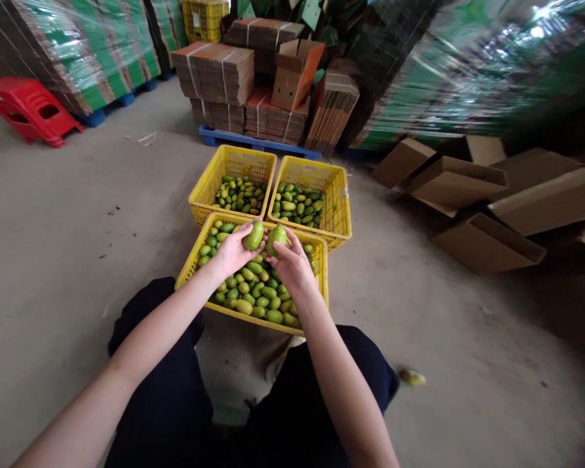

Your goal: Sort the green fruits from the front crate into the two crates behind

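My left hand (237, 251) holds a smooth green mango (254, 235), fingers curled beneath it. Close beside it, my right hand (295, 265) grips a second green mango (276, 239) with the thumb across its front. Both fruits are raised over the near yellow crate (253, 322), which is full of green and yellowish mangoes (259, 292). Behind it stand two more yellow crates, the left one (205, 188) and the right one (338, 201), each part filled with similar fruit.
Bundled flat cartons (219, 71) are stacked on a blue pallet (253, 140) at the back. Open cardboard boxes (487, 244) lie to the right. A red plastic stool (34, 110) stands at far left. One loose fruit (412, 377) rests on the floor near my right knee.
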Action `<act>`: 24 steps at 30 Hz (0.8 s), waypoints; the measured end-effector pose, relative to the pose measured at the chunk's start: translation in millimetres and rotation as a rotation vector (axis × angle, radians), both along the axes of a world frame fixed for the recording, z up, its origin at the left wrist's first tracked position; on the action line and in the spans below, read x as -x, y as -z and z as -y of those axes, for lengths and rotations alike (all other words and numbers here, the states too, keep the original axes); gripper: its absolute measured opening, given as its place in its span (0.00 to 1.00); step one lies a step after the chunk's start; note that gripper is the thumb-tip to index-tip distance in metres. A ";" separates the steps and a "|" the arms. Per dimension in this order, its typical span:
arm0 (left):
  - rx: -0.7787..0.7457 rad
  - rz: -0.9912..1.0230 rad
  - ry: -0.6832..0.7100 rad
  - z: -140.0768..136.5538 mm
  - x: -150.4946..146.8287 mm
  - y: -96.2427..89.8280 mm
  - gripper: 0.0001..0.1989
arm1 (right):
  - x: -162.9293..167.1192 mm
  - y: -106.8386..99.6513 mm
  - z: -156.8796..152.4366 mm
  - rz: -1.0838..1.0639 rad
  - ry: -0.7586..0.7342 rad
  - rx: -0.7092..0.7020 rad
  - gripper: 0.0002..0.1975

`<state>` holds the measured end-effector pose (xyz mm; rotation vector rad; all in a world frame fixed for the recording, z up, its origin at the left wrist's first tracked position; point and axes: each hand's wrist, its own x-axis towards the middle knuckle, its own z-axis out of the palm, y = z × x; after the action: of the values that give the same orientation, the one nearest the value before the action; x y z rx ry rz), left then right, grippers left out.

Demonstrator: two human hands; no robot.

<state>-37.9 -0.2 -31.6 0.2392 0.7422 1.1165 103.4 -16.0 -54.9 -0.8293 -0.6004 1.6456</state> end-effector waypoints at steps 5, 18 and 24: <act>-0.144 -0.107 -0.050 0.9 0.1 -4.9 0.06 | -7.8 -8.2 3.6 0.316 0.138 -0.304 0.26; -0.449 -0.598 -0.202 9.3 1.4 4.0 0.16 | -15.9 -6.9 3.7 0.490 0.284 -0.342 0.21; -0.690 -0.790 -0.362 23.5 -0.6 -0.9 0.15 | -11.8 -11.0 11.1 0.680 0.395 -0.475 0.18</act>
<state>-37.4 -23.7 -30.7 1.2187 1.0918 1.6214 115.2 -27.1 -44.0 -1.0608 -1.1595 0.7882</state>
